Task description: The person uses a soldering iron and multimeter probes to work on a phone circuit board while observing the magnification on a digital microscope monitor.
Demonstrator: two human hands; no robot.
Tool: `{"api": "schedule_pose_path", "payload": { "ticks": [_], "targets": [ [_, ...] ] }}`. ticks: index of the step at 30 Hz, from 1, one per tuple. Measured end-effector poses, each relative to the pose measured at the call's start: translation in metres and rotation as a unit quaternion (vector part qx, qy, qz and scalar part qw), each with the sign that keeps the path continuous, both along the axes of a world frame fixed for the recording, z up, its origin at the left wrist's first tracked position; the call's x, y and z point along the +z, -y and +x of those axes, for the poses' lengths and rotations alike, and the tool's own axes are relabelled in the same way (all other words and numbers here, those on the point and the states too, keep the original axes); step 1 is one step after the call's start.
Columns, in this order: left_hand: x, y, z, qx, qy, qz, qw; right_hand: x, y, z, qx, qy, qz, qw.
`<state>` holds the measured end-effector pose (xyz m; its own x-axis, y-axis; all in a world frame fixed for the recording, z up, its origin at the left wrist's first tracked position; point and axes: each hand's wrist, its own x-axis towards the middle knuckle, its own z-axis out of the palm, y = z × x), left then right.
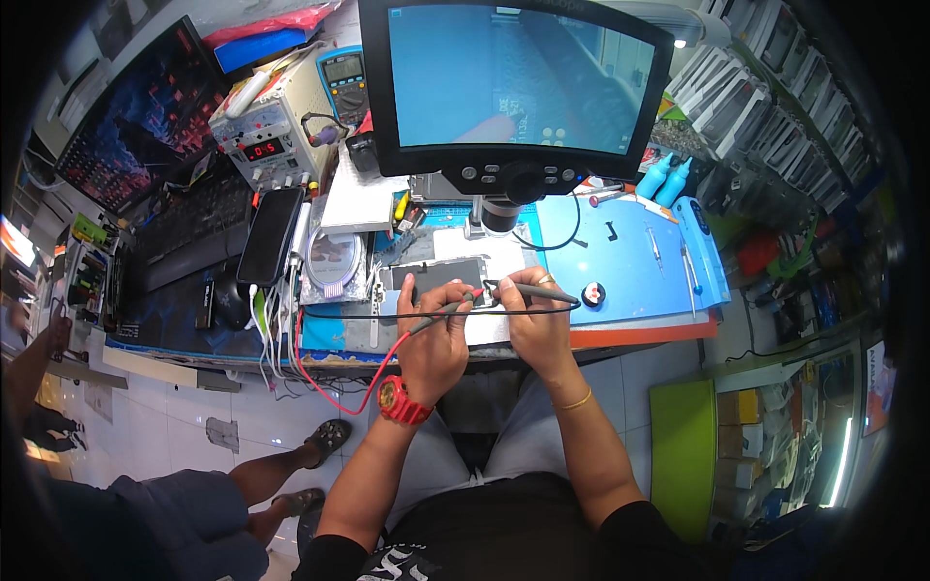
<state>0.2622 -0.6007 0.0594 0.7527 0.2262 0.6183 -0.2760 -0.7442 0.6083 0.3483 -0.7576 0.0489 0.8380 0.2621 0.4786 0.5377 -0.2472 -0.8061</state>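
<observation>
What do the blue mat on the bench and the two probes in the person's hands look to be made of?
Blue mat: probably silicone or rubber, judging by its matte, flexible-looking surface and moulded ridges. The probes, one in the left hand and one in the right hand: grey plastic handles, smooth and dull; the tips are likely metal, but too small to confirm.

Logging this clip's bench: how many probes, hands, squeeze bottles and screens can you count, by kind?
Test probes: 2, the red-lead probe in the left hand and the black-lead probe in the right hand
Hands at work: 2
Teal squeeze bottles: 2
Screens: 2, the microscope monitor and the laptop screen
Total: 8
</observation>
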Motion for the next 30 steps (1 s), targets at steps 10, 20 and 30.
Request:
{"api": "schedule_pose_path", "payload": {
  "ticks": [10, 20, 30],
  "targets": [
    [-0.0018, -0.0008, 0.0, 0.002, 0.002, -0.003, 1.0, 0.0016, 0.0005, -0.0003, 0.002, 0.011, -0.02, 1.0],
    [-0.0023, -0.0007, 0.0001, -0.002, -0.003, -0.007, 1.0, 0.001, 0.0014, 0.0001, 0.002, 0.013, -0.026, 1.0],
    [-0.0028, -0.0007, 0.0, 0.0, 0.003, -0.001, 1.0, -0.0011, 0.0013, 0.0003, 0.003, 0.008, -0.022, 1.0]
  ]
}}
